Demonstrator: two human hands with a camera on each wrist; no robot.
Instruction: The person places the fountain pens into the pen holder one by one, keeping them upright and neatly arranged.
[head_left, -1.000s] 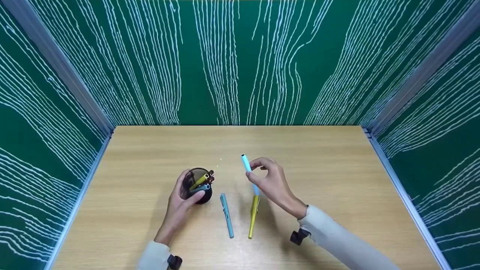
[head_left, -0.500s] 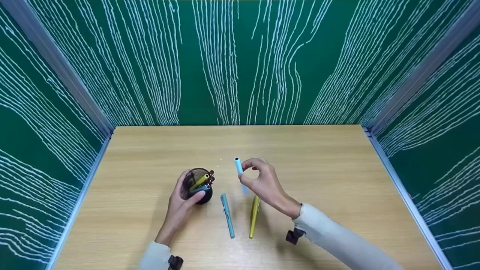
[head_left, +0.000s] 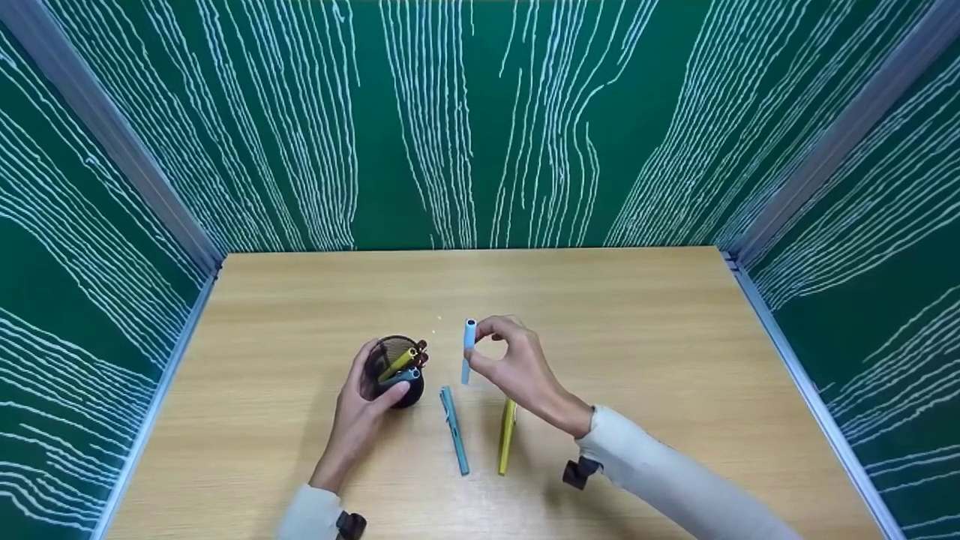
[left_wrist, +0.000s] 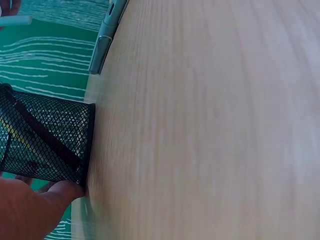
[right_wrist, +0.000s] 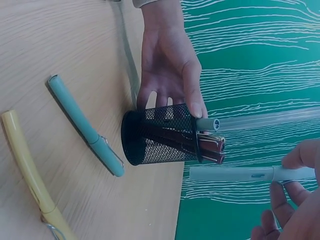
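My left hand (head_left: pixel 356 412) holds a black mesh pen cup (right_wrist: pixel 165 150) upright on the table, thumb at the rim and fingers around its side. Inside lean a yellow pen (head_left: pixel 397 363), a blue-green pen (right_wrist: pixel 207 125) and dark red-brown pens (right_wrist: pixel 215 143). Just right of the cup, my right hand (head_left: pixel 521 367) pinches a light blue pen (head_left: pixel 469 334) between thumb and index finger. That pen is raised above the table, nearly upright. On the tabletop below lie a teal pen (head_left: pixel 454 431) and a yellow pen (head_left: pixel 507 442) with clips, the latter partly hidden under the right hand.
The light wooden table (head_left: pixel 300 300) is bounded by green panels (head_left: pixel 412 150) with white wavy lines at the back and both sides. Metal posts (head_left: pixel 127 120) stand at the corners. A dark device (head_left: pixel 581 472) is worn on the right wrist, another on the left.
My right hand has moved left toward the cup, carrying the light blue pen away from above the yellow one. The pen has turned more upright. My left hand and the cup stay put.
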